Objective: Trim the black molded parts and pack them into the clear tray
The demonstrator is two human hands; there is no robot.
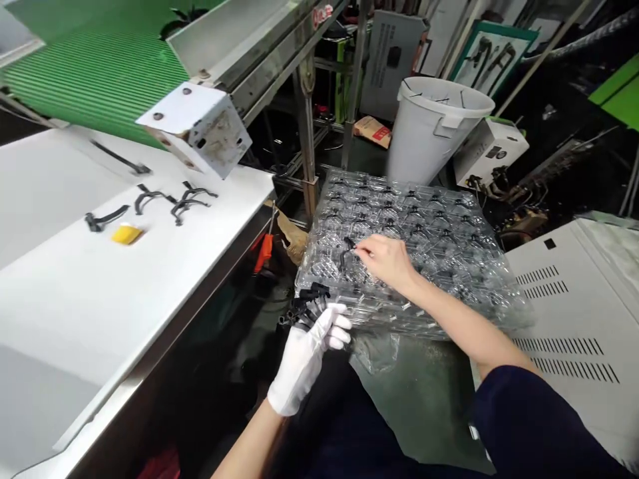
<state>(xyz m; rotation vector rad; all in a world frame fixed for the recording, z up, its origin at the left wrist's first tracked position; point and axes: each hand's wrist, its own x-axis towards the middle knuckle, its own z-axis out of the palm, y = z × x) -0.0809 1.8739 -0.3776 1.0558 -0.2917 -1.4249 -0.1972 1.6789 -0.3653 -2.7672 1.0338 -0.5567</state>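
Clear plastic tray (474, 293) holds black parts (348, 253); right hand (385, 261) pinches one, gloved left hand (304, 359) grips several.

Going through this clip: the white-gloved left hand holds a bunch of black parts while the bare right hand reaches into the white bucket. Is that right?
No: the bare right hand is not at the white bucket. The head view shows it pinching a black part in the clear plastic tray. The white-gloved left hand does hold the bunch of black parts.
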